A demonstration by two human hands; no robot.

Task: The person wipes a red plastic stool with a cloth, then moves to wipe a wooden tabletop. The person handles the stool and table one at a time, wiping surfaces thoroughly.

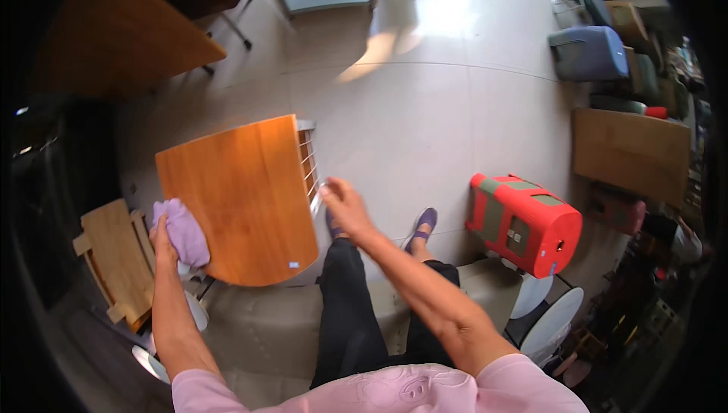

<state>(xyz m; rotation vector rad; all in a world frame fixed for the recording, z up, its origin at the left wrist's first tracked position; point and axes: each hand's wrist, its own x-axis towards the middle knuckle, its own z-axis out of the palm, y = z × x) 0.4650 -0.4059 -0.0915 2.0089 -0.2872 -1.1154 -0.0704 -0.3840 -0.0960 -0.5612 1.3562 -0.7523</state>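
Observation:
A small wooden-topped table (pixel 242 202) with a rounded near edge stands at my left, a white wire rack (pixel 308 157) under its right side. My left hand (pixel 163 239) holds a purple cloth (pixel 185 232) at the table's left edge. Just right of the table, my right hand (pixel 344 203) reaches out by the rack's near end, thumb and fingers somewhat curled. Whether it touches the white frame there cannot be told. A small label is stuck on the tabletop near its front right corner.
I sit on a beige cushioned bench (pixel 261 310). A red and grey-green padded stool or case (pixel 526 225) lies to the right, with a cardboard-brown board (pixel 631 154) beyond. A wooden folding piece (pixel 122 259) stands at left; another wooden table (pixel 131 32) is upper left.

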